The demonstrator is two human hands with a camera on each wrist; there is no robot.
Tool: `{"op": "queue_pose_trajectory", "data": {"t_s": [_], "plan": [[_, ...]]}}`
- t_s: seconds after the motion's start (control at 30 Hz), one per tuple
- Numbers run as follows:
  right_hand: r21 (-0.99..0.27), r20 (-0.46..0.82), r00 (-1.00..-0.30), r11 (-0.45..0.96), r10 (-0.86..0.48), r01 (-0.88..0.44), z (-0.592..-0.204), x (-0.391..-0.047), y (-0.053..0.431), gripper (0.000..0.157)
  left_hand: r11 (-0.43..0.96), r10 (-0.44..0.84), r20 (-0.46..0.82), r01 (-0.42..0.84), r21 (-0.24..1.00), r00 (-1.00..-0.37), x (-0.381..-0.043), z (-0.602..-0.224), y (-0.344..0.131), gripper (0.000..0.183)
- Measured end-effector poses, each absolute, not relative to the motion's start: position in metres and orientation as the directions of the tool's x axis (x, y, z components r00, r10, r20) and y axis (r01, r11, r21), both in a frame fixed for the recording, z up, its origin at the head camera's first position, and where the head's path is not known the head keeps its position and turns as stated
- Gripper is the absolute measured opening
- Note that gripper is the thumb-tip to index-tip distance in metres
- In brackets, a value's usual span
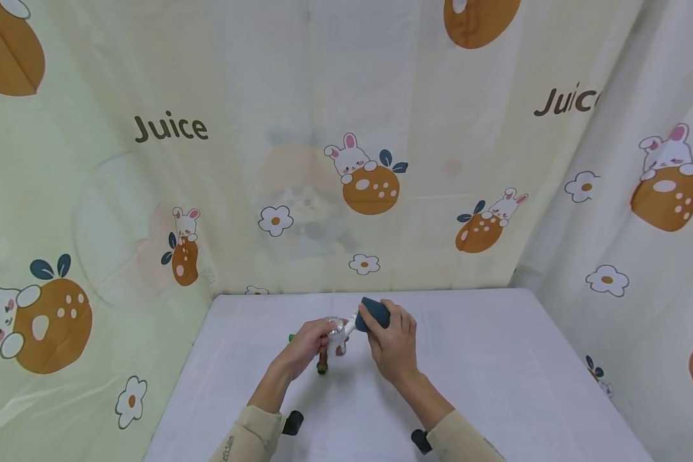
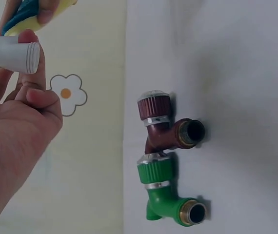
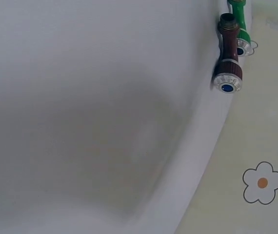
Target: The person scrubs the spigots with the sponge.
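1. Beige sleeves (image 1: 253, 425) closest, one per forearm.
2. Left hand (image 1: 306, 346): fingers curled round the white tap (image 2: 6, 54), held up off the table (image 1: 473, 366). Exact finger contact partly hidden.
3. Right hand (image 1: 395, 346): thumb and fingers pinch the sponge (image 1: 375, 307), blue with a yellow face, at the tap's white arm. How hard it presses, can't tell.
4. My read: rubbing the tap down. Grip the body firmly so it can't twist; keep fingertips off the stretch being rubbed. Wrap the sponge round the arm, stroke lengthwise, then rotate the tap for the hidden side. Light pressure at the ridged end.
5. Brown tap (image 2: 159, 136), green tap (image 2: 162, 197) just beside it, both lying on the table. Keep elbows clear.
6. Printed curtain (image 1: 231, 212) behind everything.
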State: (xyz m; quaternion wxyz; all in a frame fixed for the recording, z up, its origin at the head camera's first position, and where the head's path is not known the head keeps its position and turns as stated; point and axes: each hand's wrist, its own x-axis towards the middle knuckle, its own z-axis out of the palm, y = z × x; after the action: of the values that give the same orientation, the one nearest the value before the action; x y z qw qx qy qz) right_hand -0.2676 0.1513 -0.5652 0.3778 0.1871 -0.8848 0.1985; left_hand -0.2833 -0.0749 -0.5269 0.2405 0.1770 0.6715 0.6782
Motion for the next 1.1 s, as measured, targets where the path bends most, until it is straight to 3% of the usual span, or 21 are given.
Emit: {"op": "queue_pose_trajectory", "data": {"t_s": [0.13, 0.27, 0.43, 0.53, 0.7, 0.87, 1.0, 1.1], "plan": [[-0.306, 0.728, -0.674, 0.821, -0.124, -0.482, -0.562, -0.268, 0.151, 0.057, 0.008, 0.572, -0.085, -0.099, 0.995, -0.816, -0.282, -0.527, -0.076, 0.047], [-0.518, 0.648, -0.759, 0.696, -0.059, -0.497, -0.561, -0.268, 0.149, 0.057, 0.014, 0.555, -0.092, -0.101, 0.995, -0.827, -0.28, -0.528, -0.077, 0.045], [-0.853, 0.362, -0.932, 0.406, 0.003, -0.33, -0.562, -0.268, 0.145, 0.057, 0.026, 0.541, -0.081, -0.079, 0.996, -0.837, -0.279, -0.529, -0.079, 0.047], [-0.956, 0.18, -0.984, 0.236, -0.008, -0.176, -0.564, -0.268, 0.143, 0.054, 0.047, 0.547, -0.059, -0.04, 0.998, -0.835, -0.279, -0.529, -0.079, 0.052], [-0.997, -0.003, -0.996, 0.071, -0.09, -0.003, -0.551, -0.259, 0.142, 0.054, 0.093, 0.544, -0.015, 0.042, 0.995, -0.839, -0.28, -0.529, -0.075, 0.074], [-0.993, -0.065, -0.984, 0.106, -0.169, 0.048, -0.529, -0.246, 0.136, 0.054, 0.201, 0.532, 0.073, 0.21, 0.957, -0.844, -0.281, -0.529, -0.069, 0.105], [-0.985, -0.055, -0.985, 0.168, -0.165, 0.027, -0.539, -0.249, 0.135, 0.053, 0.333, 0.57, 0.144, 0.387, 0.86, -0.809, -0.281, -0.528, -0.068, 0.102], [-0.978, -0.036, -0.989, 0.209, -0.143, 0.005, -0.553, -0.253, 0.135, 0.053, 0.375, 0.586, 0.16, 0.441, 0.815, -0.794, -0.281, -0.527, -0.068, 0.099]]}}
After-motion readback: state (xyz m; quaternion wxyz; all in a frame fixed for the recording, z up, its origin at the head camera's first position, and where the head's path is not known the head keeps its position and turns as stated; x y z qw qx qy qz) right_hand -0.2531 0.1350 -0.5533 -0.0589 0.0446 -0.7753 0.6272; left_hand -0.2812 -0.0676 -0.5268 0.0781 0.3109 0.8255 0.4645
